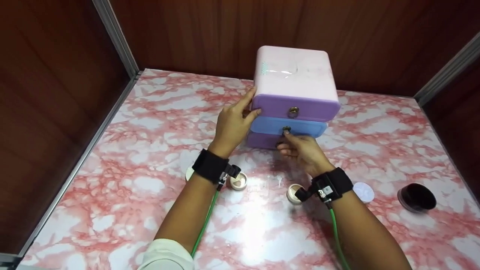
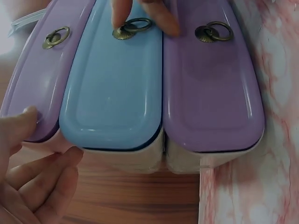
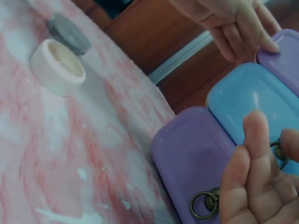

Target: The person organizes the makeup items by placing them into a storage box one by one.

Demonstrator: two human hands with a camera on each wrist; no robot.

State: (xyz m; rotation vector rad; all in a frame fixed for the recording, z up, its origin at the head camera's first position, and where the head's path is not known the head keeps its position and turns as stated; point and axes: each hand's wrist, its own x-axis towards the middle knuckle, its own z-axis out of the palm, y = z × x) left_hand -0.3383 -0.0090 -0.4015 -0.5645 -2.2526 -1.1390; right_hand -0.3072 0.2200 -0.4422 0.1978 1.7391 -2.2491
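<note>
- Filling most of the view: a red-and-white marbled desk (image 1: 112, 165).
- Cabinet (image 1: 305, 69), pale pink on top, standing toward the far side of the desk, a bit right of centre.
- Three drawers stacked in it: top drawer (image 1: 273, 107) purple, middle drawer (image 1: 268, 125) light blue, bottom drawer (image 1: 262, 140) purple again.
- Left hand (image 1: 232, 125) isn't clenched, fingers stretched along the cabinet's left side, thumb resting on the edge of the top drawer.
- Right hand (image 1: 305, 150) is pinching the middle pull (image 2: 123, 33) with thumb and finger, other fingers near the bottom drawer.
- Black bowl (image 1: 417, 198), way over on the right of the desk.
- Two cream jars: left jar (image 1: 239, 182) near the left wrist, right jar (image 1: 293, 195) just by the right wrist.
- Pale disc (image 1: 363, 192), between the right wrist and the bowl.
- Brassy top pull (image 1: 293, 112) and bottom pull (image 3: 203, 205), both little rings like the middle one.
</note>
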